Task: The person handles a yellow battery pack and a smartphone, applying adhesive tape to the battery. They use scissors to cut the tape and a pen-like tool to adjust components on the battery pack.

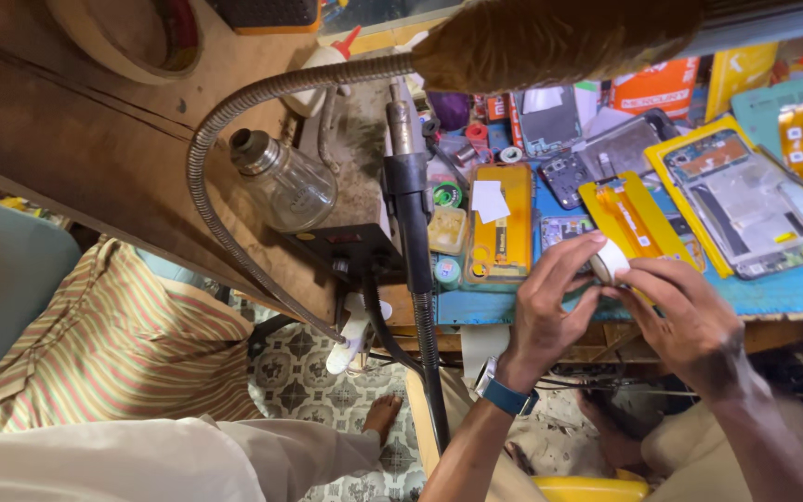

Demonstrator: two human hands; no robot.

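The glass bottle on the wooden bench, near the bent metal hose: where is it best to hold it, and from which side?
Probably by the narrow neck just under the metal cap of the glass bottle, fingers coming from the bare wood side. The bottle lies tilted with its cap toward that side, while the metal hose and black box crowd its body.

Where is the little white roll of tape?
In the head view, the white tape roll sits right of centre, pinched between the left hand and right hand, just above the blue mat's front edge, beside the yellow phone frame.
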